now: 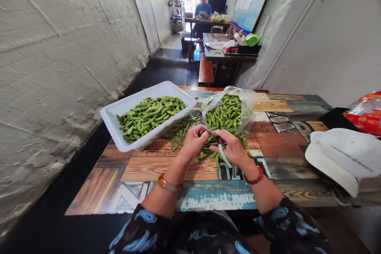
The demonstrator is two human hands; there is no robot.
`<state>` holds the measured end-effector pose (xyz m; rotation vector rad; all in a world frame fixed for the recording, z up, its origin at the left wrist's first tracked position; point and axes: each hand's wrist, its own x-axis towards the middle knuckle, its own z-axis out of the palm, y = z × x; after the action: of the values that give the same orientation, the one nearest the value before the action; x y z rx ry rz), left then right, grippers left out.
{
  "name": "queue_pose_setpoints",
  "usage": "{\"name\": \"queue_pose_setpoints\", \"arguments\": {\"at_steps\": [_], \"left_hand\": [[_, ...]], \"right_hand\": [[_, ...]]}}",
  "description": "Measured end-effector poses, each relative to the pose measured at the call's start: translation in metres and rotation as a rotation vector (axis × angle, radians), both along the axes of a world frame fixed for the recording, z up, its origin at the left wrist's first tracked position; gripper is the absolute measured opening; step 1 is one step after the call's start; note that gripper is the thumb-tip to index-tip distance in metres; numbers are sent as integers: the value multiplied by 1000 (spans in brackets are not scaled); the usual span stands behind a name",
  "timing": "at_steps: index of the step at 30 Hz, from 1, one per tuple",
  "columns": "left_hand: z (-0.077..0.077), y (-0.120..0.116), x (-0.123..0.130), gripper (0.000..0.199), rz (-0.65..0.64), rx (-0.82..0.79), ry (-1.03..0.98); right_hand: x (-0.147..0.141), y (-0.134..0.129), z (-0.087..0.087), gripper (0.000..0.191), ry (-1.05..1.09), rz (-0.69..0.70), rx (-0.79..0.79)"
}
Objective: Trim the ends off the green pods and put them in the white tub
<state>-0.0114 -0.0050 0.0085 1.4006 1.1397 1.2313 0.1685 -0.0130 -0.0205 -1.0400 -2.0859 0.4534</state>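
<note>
My right hand (230,147) is wrapped round a pair of scissors (224,155) with pale green handles. Their blades point left, up to the fingertips of my left hand (194,141), which is closed in a pinch. What those fingers hold is hidden. Just beyond my hands, a clear plastic bag (247,105) lies open, full of green edamame pods (224,112), some spilling onto the table under my hands. To the left, a white plastic tub (119,143) contains many more pods (151,115). A heap of small green trimmings (181,133) lies between tub and bag.
The patchwork-patterned table (149,166) holds a white cap (342,154) and a red package (367,113) at the right. A bench (206,69) and a second table (214,49) with containers stand beyond. Farther back sits a person in a blue shirt (203,10). Walls run along both sides.
</note>
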Motion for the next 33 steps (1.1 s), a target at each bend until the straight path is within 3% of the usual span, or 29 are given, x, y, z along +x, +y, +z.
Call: {"name": "queue_pose_setpoints", "arguments": {"at_steps": [14, 23, 27, 33], "left_hand": [[-1, -1, 2, 25, -17, -86, -92], [4, -3, 3, 33, -107, -272, -452], [7, -4, 5, 33, -133, -289, -448], [6, -7, 11, 24, -167, -256, -296]], "right_hand": [[-2, -5, 5, 38, -22, -52, 67], [1, -4, 10, 39, 201, -204, -57], [-1, -8, 16, 38, 322, -199, -146], [-10, -12, 19, 31, 303, -246, -70]]}}
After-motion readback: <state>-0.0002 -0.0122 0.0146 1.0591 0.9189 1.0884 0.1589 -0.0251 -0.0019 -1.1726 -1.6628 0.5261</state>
